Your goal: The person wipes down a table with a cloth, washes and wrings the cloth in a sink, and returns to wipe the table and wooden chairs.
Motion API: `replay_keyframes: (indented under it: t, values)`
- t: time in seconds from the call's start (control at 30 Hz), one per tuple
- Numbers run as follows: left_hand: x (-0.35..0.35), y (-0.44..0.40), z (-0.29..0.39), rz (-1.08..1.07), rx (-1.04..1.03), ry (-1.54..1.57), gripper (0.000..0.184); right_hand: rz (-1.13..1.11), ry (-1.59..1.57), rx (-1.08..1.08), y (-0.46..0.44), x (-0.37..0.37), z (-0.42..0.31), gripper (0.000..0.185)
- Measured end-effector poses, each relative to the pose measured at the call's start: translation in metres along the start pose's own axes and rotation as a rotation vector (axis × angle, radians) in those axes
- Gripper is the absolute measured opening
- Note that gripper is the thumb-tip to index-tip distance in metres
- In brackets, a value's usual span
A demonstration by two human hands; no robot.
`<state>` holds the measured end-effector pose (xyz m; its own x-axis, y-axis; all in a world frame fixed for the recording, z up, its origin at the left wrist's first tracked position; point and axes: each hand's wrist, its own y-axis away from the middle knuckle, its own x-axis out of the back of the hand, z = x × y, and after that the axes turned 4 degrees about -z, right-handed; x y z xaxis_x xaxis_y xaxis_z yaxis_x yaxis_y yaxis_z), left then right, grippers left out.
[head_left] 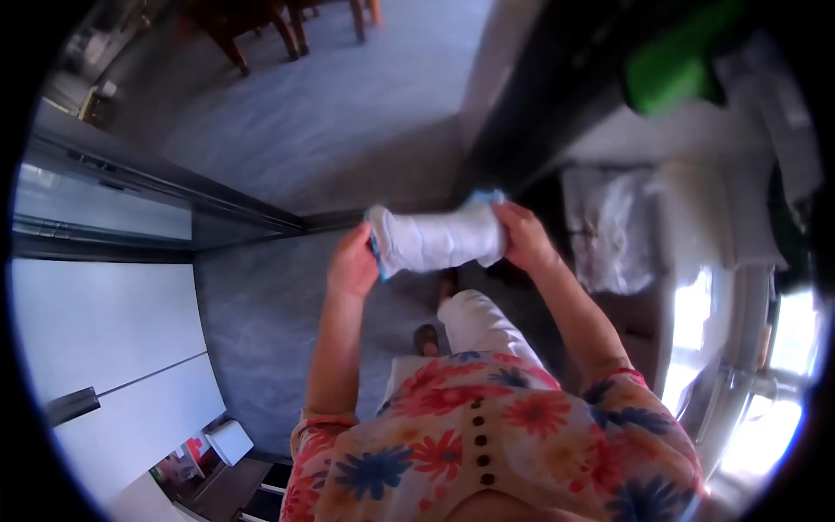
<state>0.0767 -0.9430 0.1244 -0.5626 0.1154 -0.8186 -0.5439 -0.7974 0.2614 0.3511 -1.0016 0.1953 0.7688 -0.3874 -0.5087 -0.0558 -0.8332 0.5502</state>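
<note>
Between my two hands is a white, soft-looking rolled bundle point(439, 239) with light blue edging at both ends, held out level in front of my body. My left hand point(352, 261) grips its left end, fingers closed around the edge. At the right end, my right hand point(524, 235) is closed on it in the same way. The exact kind of bundle cannot be made out. Under it show my white trousers point(487, 326) and a dark shoe point(425, 339) on the grey floor.
A dark door track point(300, 223) crosses the floor ahead. White cabinet fronts point(113, 322) stand at the left. Wooden chair legs point(283, 35) are beyond the doorway. To the right lie a clear plastic-wrapped item point(617, 230) and a green cloth-like thing point(674, 70), near bright windows.
</note>
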Motion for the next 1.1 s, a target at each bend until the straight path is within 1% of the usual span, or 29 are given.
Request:
replay_keyframes:
  t: [0.03, 0.1, 0.13, 0.17, 0.2, 0.23, 0.27, 0.3, 0.33, 0.37, 0.4, 0.47, 0.53, 0.57, 0.6, 0.67, 0.7, 0.73, 0.77, 0.83, 0.87, 0.9, 0.93, 0.97, 1.0, 1.03, 1.1]
  values:
    - [0.006, -0.016, 0.017, 0.092, -0.022, -0.050, 0.036, 0.015, 0.041, 0.025, -0.023, -0.015, -0.007, 0.024]
    - [0.011, -0.047, 0.048, 0.270, -0.063, -0.153, 0.025, -0.037, 0.051, -0.020, -0.094, -0.015, 0.001, 0.023]
    - [0.011, -0.067, 0.067, 0.289, -0.096, -0.098, 0.025, -0.049, 0.075, -0.058, -0.136, -0.015, 0.005, 0.023]
    - [0.013, -0.084, 0.082, 0.326, -0.131, -0.166, 0.026, -0.065, 0.093, -0.094, -0.177, -0.014, 0.009, 0.023]
    - [0.014, -0.102, 0.099, 0.362, -0.167, -0.240, 0.027, -0.112, 0.180, -0.196, -0.216, -0.011, 0.013, 0.025]
    - [0.013, -0.120, 0.117, 0.397, -0.196, -0.311, 0.028, -0.134, 0.375, -0.288, -0.245, -0.021, 0.005, 0.028]
    - [0.015, -0.132, 0.136, 0.331, -0.183, -0.442, 0.030, -0.143, 0.563, -0.389, -0.264, -0.027, 0.004, 0.031]
    - [0.011, -0.146, 0.157, 0.319, -0.122, -0.574, 0.029, -0.152, 0.758, -0.477, -0.284, -0.041, -0.004, 0.034]
    - [0.004, -0.161, 0.178, 0.308, -0.066, -0.698, 0.028, -0.149, 1.046, -0.393, -0.309, -0.058, -0.011, 0.045]
    - [0.000, -0.174, 0.191, 0.300, -0.009, -0.809, 0.028, -0.251, 1.134, -0.084, -0.329, -0.073, -0.015, 0.047]
    - [0.001, -0.187, 0.202, 0.258, -0.032, -0.882, 0.023, -0.360, 1.216, 0.230, -0.348, -0.097, -0.021, 0.049]
    - [-0.011, -0.210, 0.227, 0.183, 0.031, -1.024, 0.022, -0.655, 1.125, 0.357, -0.362, -0.163, -0.061, 0.056]
    - [-0.004, -0.244, 0.256, 0.092, 0.118, -1.169, 0.024, -0.786, 1.275, 0.593, -0.375, -0.221, -0.100, 0.050]
    - [-0.003, -0.262, 0.274, 0.084, 0.113, -1.163, 0.024, -0.841, 1.347, 0.713, -0.389, -0.237, -0.113, 0.047]
    - [-0.004, -0.282, 0.294, 0.072, 0.113, -1.152, 0.024, -0.909, 1.360, 0.834, -0.414, -0.248, -0.122, 0.034]
    - [0.002, -0.320, 0.327, 0.058, 0.141, -1.144, 0.026, -0.788, 1.434, 0.516, -0.453, -0.254, -0.147, 0.026]
    - [0.010, -0.342, 0.344, 0.010, 0.089, -1.247, 0.029, -0.721, 1.464, 0.364, -0.470, -0.261, -0.168, 0.022]
    - [0.018, -0.371, 0.365, -0.044, 0.026, -1.358, 0.033, -0.692, 1.413, 0.364, -0.492, -0.263, -0.192, 0.021]
    - [0.022, -0.398, 0.383, -0.098, -0.033, -1.461, 0.037, -0.645, 1.310, 0.319, -0.515, -0.264, -0.215, 0.021]
    - [0.013, -0.454, 0.415, -0.116, 0.024, -1.590, 0.035, -0.538, 1.101, 0.174, -0.544, -0.259, -0.252, 0.021]
    - [0.002, -0.475, 0.422, -0.124, 0.084, -1.640, 0.033, -0.495, 0.980, 0.168, -0.542, -0.252, -0.269, 0.021]
    - [-0.004, -0.516, 0.435, -0.132, 0.147, -1.694, 0.032, -0.451, 0.855, 0.164, -0.562, -0.251, -0.297, 0.022]
    - [-0.013, -0.545, 0.450, -0.154, 0.163, -1.660, 0.027, -0.405, 0.802, 0.184, -0.571, -0.252, -0.321, 0.021]
    - [-0.029, -0.574, 0.464, -0.185, 0.173, -1.632, 0.022, -0.374, 0.750, 0.067, -0.565, -0.265, -0.357, 0.024]
    - [-0.046, -0.605, 0.478, -0.241, 0.228, -1.568, 0.017, -0.343, 0.626, 0.081, -0.581, -0.255, -0.368, 0.025]
    - [-0.051, -0.637, 0.482, -0.269, 0.212, -1.464, 0.015, -0.312, 0.508, 0.103, -0.598, -0.245, -0.381, 0.026]
    - [-0.056, -0.699, 0.488, -0.294, 0.174, -1.246, 0.012, -0.331, 0.323, 0.085, -0.633, -0.231, -0.413, 0.027]
